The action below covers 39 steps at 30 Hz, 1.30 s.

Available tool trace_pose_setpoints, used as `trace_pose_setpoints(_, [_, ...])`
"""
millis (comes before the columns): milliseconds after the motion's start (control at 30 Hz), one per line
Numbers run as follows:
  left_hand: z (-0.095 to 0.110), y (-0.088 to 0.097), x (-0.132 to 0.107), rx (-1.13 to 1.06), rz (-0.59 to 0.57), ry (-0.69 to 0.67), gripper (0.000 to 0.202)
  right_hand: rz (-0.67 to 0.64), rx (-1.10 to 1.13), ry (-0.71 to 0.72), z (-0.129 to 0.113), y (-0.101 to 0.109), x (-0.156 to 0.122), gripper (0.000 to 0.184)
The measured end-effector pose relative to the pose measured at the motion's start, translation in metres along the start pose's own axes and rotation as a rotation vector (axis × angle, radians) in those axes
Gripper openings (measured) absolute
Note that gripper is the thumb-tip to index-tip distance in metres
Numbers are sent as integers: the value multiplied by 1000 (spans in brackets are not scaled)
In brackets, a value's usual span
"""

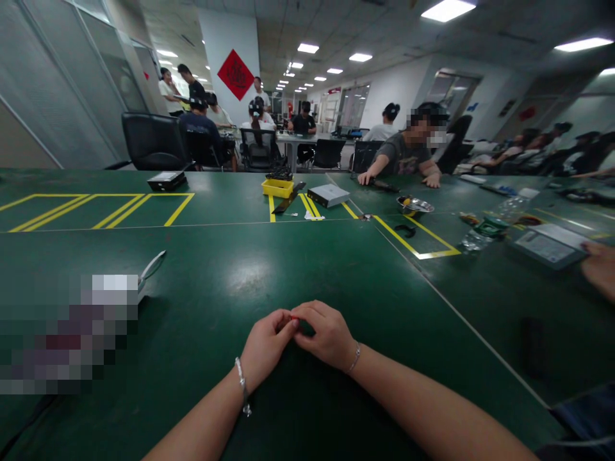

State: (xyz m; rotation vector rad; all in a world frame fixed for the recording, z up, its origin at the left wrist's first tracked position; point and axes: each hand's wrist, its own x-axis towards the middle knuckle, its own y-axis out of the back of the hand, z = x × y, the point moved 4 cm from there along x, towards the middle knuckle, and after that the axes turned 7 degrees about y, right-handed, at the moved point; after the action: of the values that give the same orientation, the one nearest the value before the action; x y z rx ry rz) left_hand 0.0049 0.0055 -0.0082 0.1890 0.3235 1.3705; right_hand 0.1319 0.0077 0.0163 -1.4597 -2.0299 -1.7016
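Head-worn view, forward and down, close over green table

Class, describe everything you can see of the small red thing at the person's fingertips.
The small red thing shows as a short, bright sliver, pinched where the fingertips of the left hand and right hand meet, touching both. It is at the front middle of the view, above the green table. Fingers hide most of it; its full shape, parts and material cannot be told.
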Motion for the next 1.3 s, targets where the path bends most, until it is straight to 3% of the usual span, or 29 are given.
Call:
trace_pose_setpoints(200, [-2,-2,0,-66,-43,-17,27,-15,-60,33,8,1,1,23])
trace_pose_setpoints(300, [-3,-1,-1,-111,-20,20,33,-4,-236,-34,34,24,2,24])
trace_pose_setpoints(367, [-3,0,-1,-105,12,32,35,37,-424,-202,67,56,-4,26])
trace_pose_setpoints(433, [-3,1,-2,-88,32,25,33,67,-620,-461,106,97,-21,28])
trace_pose_setpoints(567, [-1,1,-3,-70,26,7,30,27,-834,-984,171,171,-84,36])
trace_pose_setpoints(633, [0,1,-3,-67,22,7,28,47,-839,-1209,187,194,-117,39])
trace_pose_setpoints(733, [0,1,-3,-63,25,3,26,99,-782,-1451,195,206,-150,42])
trace_pose_setpoints(867, [-2,1,-2,-61,46,-24,26,133,-806,-1492,192,198,-150,52])
trace_pose_setpoints(933, [-3,3,-2,-22,75,-28,26,159,-869,-1384,185,189,-132,57])
trace_pose_setpoints(1000, [-3,4,-2,62,117,-42,27,132,-884,-1184,173,171,-103,61])
trace_pose_setpoints(1067, [-2,5,-2,162,162,-81,31,33,-805,-909,152,139,-69,60])
trace_pose_setpoints(1167, [0,4,-2,273,192,-156,37,-148,-545,-499,97,68,-25,54])
trace_pose_setpoints(1300, [-4,-2,1,367,135,-180,43,-390,-256,-196,20,-16,-5,51])
